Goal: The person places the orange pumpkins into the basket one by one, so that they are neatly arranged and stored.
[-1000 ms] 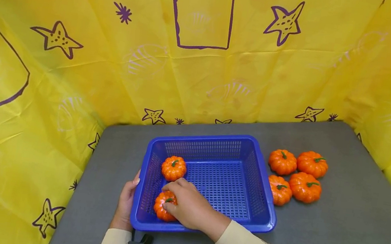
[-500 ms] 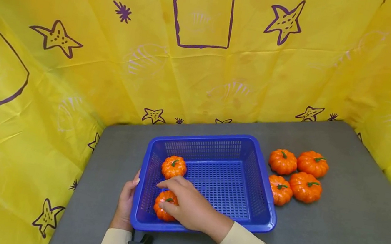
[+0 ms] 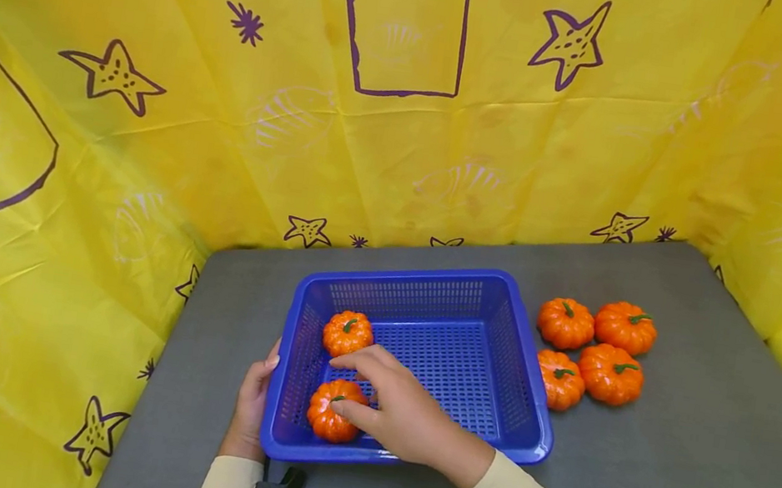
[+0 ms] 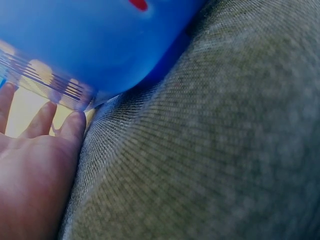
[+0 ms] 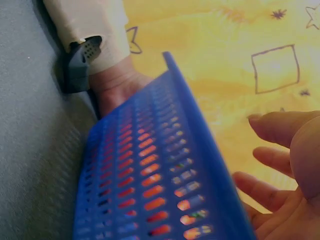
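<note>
An orange toy pumpkin (image 3: 334, 413) with a green stem sits in the near left corner of a blue plastic basket (image 3: 538, 401). My right hand (image 3: 404, 410) hovers over the basket's near side, fingers spread apart, thumb close to that pumpkin; whether the thumb touches it I cannot tell. Behind it in the basket sits another toy pumpkin (image 3: 348, 334). On the outside of the basket's left wall lies my left hand (image 3: 251, 409). In the left wrist view, the left hand's extended fingers (image 4: 42, 120) reach to the slotted wall.
Right of the basket, several toy pumpkins (image 3: 612, 375) cluster on the grey table (image 3: 708, 460), one partly behind the basket's rim. Yellow cloth (image 3: 388, 159) with purple drawings encloses the back and sides. A dark wrist strap (image 3: 280, 487) is on the left sleeve.
My right hand has let go of the near pumpkin, its fingers spreading, and has drawn back slightly to the right. The left hand and the basket have stayed in place.
</note>
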The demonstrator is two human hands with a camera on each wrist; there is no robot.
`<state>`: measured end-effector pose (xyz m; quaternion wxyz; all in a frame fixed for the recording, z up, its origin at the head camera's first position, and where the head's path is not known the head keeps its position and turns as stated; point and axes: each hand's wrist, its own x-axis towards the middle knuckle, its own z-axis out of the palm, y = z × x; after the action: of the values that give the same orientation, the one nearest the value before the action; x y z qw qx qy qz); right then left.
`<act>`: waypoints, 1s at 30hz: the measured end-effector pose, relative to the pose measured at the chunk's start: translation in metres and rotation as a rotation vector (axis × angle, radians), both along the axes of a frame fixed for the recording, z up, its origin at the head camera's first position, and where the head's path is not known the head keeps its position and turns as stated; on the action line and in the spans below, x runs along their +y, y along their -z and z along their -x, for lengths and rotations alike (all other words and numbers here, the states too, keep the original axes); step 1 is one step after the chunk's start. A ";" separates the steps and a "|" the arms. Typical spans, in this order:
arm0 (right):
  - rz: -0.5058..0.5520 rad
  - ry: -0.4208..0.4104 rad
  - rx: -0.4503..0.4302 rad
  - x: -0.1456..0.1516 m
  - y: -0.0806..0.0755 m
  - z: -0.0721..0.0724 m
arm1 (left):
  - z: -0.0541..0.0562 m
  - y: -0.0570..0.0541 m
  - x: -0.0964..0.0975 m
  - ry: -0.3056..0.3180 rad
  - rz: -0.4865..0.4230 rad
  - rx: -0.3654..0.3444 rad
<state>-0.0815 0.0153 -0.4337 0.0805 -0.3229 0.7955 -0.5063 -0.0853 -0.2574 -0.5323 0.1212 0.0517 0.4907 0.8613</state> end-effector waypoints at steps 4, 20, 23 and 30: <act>0.014 0.022 0.004 0.012 -0.005 0.001 | 0.000 0.000 -0.001 -0.003 0.005 0.006; 0.028 0.086 -0.001 0.045 -0.006 -0.004 | 0.001 0.001 -0.002 0.018 -0.017 0.023; 0.037 0.099 0.003 0.053 -0.006 -0.003 | 0.001 0.001 -0.002 0.021 -0.017 0.026; 0.068 0.140 0.005 0.068 -0.005 -0.002 | 0.000 0.000 -0.002 -0.004 0.003 0.000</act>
<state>-0.0800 0.0829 -0.4287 0.0318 -0.2705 0.7989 -0.5364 -0.0851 -0.2594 -0.5325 0.1196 0.0504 0.4919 0.8609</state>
